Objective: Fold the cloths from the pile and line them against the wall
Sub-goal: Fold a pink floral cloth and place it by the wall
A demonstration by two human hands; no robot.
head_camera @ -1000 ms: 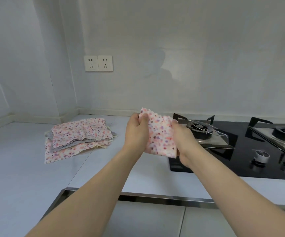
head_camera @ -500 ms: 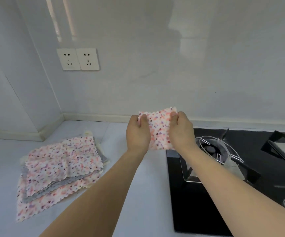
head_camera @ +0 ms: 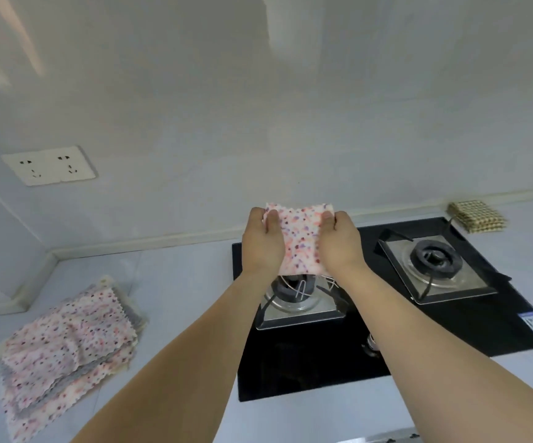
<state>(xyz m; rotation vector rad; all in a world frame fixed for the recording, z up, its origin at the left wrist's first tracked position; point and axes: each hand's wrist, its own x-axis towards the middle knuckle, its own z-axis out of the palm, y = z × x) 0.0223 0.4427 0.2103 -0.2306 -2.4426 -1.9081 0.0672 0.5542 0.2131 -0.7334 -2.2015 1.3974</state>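
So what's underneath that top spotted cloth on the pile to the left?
Under the top spotted cloth a grey cloth and another spotted cloth show only their edges. The rest of the pile, and how many cloths it holds, is covered.

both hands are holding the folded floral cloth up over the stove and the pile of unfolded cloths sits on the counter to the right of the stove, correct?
Not quite. The head view shows the pile of unfolded cloths on the counter left of the stove, not right. The left hand and right hand do hold the folded floral cloth over it.
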